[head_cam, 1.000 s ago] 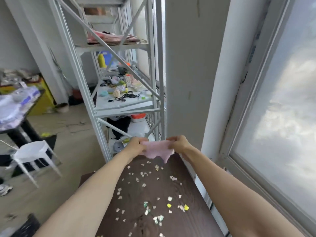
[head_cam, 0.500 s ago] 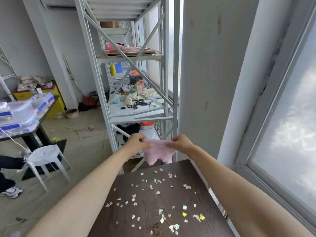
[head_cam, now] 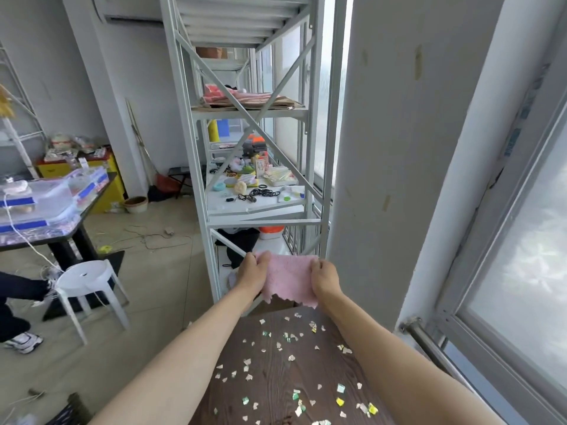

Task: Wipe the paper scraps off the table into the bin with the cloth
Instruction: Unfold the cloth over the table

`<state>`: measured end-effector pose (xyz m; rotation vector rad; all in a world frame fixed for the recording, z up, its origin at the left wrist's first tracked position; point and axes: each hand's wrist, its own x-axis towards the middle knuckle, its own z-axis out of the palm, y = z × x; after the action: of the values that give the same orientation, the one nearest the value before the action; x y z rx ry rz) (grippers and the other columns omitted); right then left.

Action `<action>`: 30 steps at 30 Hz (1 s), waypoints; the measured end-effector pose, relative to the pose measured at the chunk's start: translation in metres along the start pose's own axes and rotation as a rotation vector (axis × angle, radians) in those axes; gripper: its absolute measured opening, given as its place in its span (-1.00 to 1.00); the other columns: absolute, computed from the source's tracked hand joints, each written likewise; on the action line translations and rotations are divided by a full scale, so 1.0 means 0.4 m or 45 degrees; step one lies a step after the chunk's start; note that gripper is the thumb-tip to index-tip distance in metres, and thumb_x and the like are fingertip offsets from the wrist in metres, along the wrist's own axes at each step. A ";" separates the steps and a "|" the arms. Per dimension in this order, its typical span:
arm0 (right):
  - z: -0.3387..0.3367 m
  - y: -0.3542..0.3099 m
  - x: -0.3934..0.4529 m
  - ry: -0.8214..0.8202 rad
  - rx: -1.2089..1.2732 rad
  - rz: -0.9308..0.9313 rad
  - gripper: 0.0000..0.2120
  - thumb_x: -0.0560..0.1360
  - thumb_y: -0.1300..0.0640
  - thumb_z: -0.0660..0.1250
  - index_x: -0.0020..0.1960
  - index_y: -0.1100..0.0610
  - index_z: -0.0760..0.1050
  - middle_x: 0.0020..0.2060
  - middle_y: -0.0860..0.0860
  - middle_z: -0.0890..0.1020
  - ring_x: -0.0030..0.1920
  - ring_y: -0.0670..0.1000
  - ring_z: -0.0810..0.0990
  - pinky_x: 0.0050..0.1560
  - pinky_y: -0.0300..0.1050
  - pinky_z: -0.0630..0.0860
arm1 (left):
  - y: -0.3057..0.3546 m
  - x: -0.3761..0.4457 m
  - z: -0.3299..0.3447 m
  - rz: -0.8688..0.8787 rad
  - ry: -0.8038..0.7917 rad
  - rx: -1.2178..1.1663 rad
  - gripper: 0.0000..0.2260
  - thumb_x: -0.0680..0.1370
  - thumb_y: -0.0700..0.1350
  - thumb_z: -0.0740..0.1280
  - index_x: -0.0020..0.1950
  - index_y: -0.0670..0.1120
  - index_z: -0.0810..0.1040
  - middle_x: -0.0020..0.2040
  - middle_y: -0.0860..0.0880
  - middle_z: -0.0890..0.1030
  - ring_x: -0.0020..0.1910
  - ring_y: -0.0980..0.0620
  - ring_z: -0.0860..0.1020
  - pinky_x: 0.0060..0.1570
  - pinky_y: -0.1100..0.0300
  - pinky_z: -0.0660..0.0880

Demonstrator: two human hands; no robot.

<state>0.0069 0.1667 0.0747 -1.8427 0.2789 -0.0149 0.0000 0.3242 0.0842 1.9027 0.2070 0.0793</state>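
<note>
A pink cloth (head_cam: 290, 279) is stretched flat between my two hands, in the air past the far edge of the dark wooden table (head_cam: 270, 391). My left hand (head_cam: 252, 273) grips its left edge and my right hand (head_cam: 325, 277) grips its right edge. Several small paper scraps (head_cam: 290, 357), white, green and yellow, lie scattered over the tabletop below my forearms. No bin is in view.
A white metal shelving rack (head_cam: 254, 191) loaded with small items stands just beyond the table. A wall pillar (head_cam: 383, 148) and a window (head_cam: 521, 256) are on the right. A white plastic stool (head_cam: 89, 280) and a person's legs (head_cam: 15, 299) are at the left.
The view has tilted upward, so the table sits lower in frame. My hands have drawn apart and spread the cloth, which was bunched between them, into a flat sheet.
</note>
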 end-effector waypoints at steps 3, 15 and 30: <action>0.022 0.010 0.000 0.077 0.020 -0.034 -0.70 0.64 0.04 0.02 -0.06 0.18 0.43 -0.31 0.00 0.46 -0.30 -0.01 0.44 -0.24 -0.10 0.39 | -0.010 -0.011 0.007 -0.034 0.042 -0.079 -0.68 0.57 0.12 0.16 -0.01 -0.15 0.40 -0.31 0.02 0.36 -0.40 0.06 0.35 -0.43 0.16 0.31; 0.074 0.013 -0.014 -0.066 0.488 0.062 -0.81 0.54 0.12 0.30 0.00 0.25 0.56 -0.16 0.18 0.67 -0.14 0.12 0.67 -0.01 0.05 0.63 | -0.089 -0.049 0.018 -0.026 -0.133 0.070 -0.86 0.56 -0.10 0.29 0.02 -0.06 0.62 0.07 -0.01 0.53 0.02 0.02 0.54 -0.13 0.32 0.43; 0.165 0.033 -0.050 0.104 -0.201 -0.242 -0.73 0.54 -0.04 0.27 -0.08 0.17 0.56 -0.21 0.07 0.68 -0.20 0.07 0.64 -0.13 0.02 0.61 | -0.145 -0.063 0.003 -0.282 -0.370 -0.766 -0.70 0.58 0.01 0.25 0.18 -0.15 0.56 0.09 -0.24 0.65 -0.08 -0.16 0.61 -0.17 0.01 0.47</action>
<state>-0.0048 0.2298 0.0458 -2.0227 0.1645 -0.2054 -0.0305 0.3373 0.0302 1.2641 0.1704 -0.2584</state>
